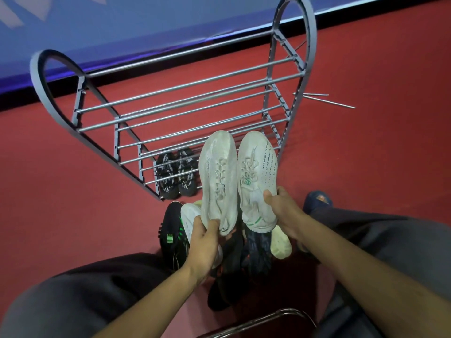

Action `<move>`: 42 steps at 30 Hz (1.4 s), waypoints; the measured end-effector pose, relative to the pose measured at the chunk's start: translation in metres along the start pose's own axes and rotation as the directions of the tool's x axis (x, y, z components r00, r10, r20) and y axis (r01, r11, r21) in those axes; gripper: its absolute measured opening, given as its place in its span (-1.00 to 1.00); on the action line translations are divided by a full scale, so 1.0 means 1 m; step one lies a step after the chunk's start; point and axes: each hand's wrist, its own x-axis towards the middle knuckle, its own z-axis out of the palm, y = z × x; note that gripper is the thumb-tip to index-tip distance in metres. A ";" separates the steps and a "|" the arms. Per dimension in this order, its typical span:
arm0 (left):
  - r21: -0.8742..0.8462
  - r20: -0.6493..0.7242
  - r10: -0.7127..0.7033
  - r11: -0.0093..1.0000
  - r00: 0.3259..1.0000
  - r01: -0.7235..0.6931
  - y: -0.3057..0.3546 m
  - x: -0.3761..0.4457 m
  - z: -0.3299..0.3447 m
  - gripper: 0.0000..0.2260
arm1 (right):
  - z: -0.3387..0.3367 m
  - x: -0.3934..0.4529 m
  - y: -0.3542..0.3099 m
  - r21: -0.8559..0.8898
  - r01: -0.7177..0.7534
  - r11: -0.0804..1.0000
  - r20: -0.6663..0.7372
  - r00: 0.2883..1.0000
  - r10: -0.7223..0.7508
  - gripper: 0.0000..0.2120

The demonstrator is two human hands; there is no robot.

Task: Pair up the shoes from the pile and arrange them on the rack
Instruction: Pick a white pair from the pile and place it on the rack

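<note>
I hold two white sneakers side by side in the air, toes pointing toward the grey shoe rack [170, 98]. My left hand [203, 236] grips the heel of the left white sneaker [218, 181]. My right hand [284, 211] grips the heel of the right white sneaker [257, 176], which has green trim. Under my hands lies the pile [234, 254] of dark shoes, with a black and green shoe [172, 235] at its left and a pale sole [280, 242] at its right. A black and white pair [177, 173] stands on the rack's lowest tier.
The rack stands on a red floor [366, 154] against a blue wall. Loose metal rods [324, 100] lie to the rack's right. My knees in dark trousers flank the pile, a blue slipper [317, 200] shows at right, and a chrome chair bar [268, 320] is below.
</note>
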 end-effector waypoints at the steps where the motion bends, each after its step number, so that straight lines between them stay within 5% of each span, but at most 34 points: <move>1: 0.019 -0.002 0.007 1.000 1.000 -0.007 0.000 0.000 0.000 -0.74 | 0.000 0.000 -0.001 -0.005 0.006 1.000 -0.002 1.000 -0.006 -0.78; 5: 0.171 -0.049 0.094 0.982 0.994 -0.084 0.001 0.001 -0.002 -0.72 | -0.001 -0.001 -0.002 -0.026 0.010 1.000 -0.012 1.000 -0.011 -0.70; 15: 0.170 0.008 0.137 0.976 0.991 -0.136 -0.006 0.008 -0.005 -0.90 | -0.001 -0.004 -0.006 -0.076 0.015 0.997 -0.025 1.000 -0.017 -0.65; 25: -0.053 0.207 -0.259 0.960 0.944 0.275 -0.037 -0.002 0.017 -0.66 | -0.032 0.022 0.035 -0.400 -0.129 0.907 -0.037 0.992 0.124 -0.50; 31: -0.117 0.284 -0.285 0.937 0.915 0.328 -0.040 0.011 0.015 -0.64 | -0.050 0.061 0.063 -0.527 -0.115 0.842 0.053 0.984 0.168 0.12; 34: -0.047 0.373 -0.286 0.944 0.883 0.326 -0.034 0.014 0.015 -0.62 | -0.003 -0.007 0.015 -0.360 -0.266 0.894 0.228 0.904 0.360 -0.32; 36: 0.062 0.416 -0.298 0.952 0.859 0.300 -0.034 0.015 0.012 -0.55 | 0.013 -0.014 0.014 -0.319 -0.218 0.922 0.319 0.892 0.321 -0.47; 40: 0.310 0.405 -0.362 0.918 0.840 0.246 -0.034 0.034 -0.012 -0.36 | 0.016 -0.002 0.030 -0.293 -0.167 0.941 0.185 0.956 0.228 -0.59; 42: 0.216 0.284 -0.448 0.891 0.848 0.399 -0.037 0.052 -0.027 -0.29 | 0.010 0.005 0.035 -0.283 -0.190 0.940 0.172 0.954 0.245 -0.57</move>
